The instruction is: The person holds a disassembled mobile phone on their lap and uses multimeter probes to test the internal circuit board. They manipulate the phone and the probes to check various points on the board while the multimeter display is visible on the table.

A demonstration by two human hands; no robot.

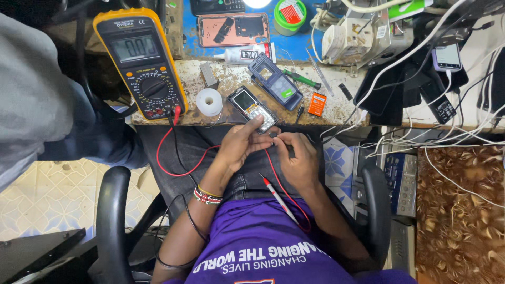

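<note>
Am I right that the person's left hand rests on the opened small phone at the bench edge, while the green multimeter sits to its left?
Not quite: the multimeter is yellow-cased, not green. The head view shows it left of the opened small phone at the bench edge, with the left hand touching that phone.

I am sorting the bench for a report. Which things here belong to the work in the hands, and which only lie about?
In use:
- left hand on the opened small phone
- right hand pinching a tiny part
- multimeter
- red probe on the lap

Lying about:
- solder roll
- glue tube
- green screwdriver
- phone back cover
</note>
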